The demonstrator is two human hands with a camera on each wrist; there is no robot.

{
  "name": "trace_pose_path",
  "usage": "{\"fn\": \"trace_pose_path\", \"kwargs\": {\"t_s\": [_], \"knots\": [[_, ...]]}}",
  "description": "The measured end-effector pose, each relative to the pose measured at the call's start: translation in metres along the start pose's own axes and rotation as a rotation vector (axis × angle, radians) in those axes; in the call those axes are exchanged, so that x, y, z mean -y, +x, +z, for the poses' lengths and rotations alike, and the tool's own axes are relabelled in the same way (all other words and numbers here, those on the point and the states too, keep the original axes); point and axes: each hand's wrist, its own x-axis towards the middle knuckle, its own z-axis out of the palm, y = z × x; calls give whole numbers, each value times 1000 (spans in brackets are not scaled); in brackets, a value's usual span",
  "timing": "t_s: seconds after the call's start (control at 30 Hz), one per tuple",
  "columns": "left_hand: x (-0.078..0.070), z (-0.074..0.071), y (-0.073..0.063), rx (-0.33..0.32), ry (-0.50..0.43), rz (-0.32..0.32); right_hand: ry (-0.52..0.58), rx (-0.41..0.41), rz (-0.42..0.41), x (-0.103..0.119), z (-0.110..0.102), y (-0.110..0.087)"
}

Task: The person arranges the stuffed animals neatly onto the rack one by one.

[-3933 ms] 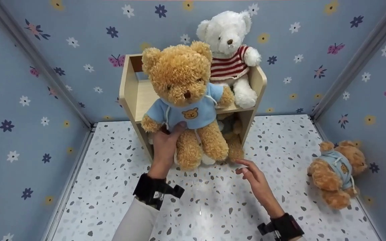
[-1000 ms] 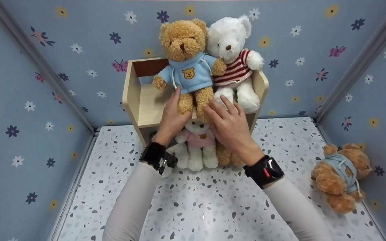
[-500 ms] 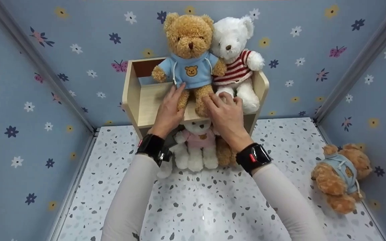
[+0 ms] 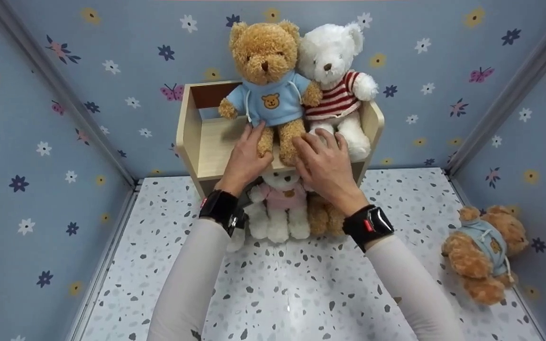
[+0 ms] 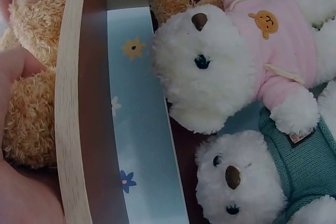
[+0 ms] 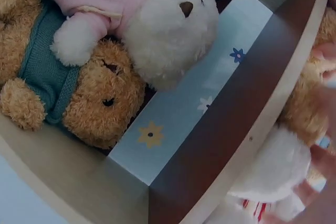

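Note:
A tan teddy bear [image 4: 273, 102] in a blue hoodie sits on the upper tier of a wooden shelf [image 4: 213, 147], its legs near the front edge. My left hand [image 4: 247, 156] holds its leg on the left side, thumb across the foot [image 5: 31, 121]. With my right hand [image 4: 327, 166] I grip its other leg, fingers bent; part of that leg is hidden. Against its right side leans a white teddy bear [image 4: 332, 97] in a red-striped sweater. My right fingers lie in front of the white bear's leg.
On the lower tier sit a white bear in pink [image 4: 282, 203], a tan bear in green [image 6: 107, 93] and a white bear in green [image 5: 241, 174]. Another brown bear [image 4: 484, 251] lies on the speckled floor [image 4: 282, 289] by the right wall.
The tan bear, earlier held before the shelf by my left hand, has risen back onto the upper tier. My right hand has come up to its leg. Over the last half second little differs.

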Motion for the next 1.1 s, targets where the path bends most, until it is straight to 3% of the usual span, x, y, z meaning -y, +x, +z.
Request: {"fn": "trace_pose_path", "kwargs": {"t_s": [0.1,0.2,0.3,0.43,0.5,0.57,0.67,0.83,1.0,1.1], "knots": [[1,1,-1,-16,9,5,22,0,31,-8,-8,-4],[2,2,-4,-69,40,44,-31,-15,101,-19,-14,-10],[5,6,-8,-200,129,136,-99,-12,156,-29,-18,-16],[2,16,-14,-422,275,314,-139,-15,160,-37,-16,-24],[-3,21,-17,-479,328,404,-145,-13,156,-38,-14,-26],[-9,27,-18,-479,366,468,-139,-3,172,-39,-14,-27],[-17,34,-20,-416,416,519,-124,30,224,-38,-16,-25],[-23,42,-21,-307,489,515,-100,38,303,-39,-16,-15],[-27,44,-18,-272,494,490,-67,5,337,-39,-13,-11],[-30,44,-17,-261,486,473,-102,14,341,-35,-13,-13]]}}
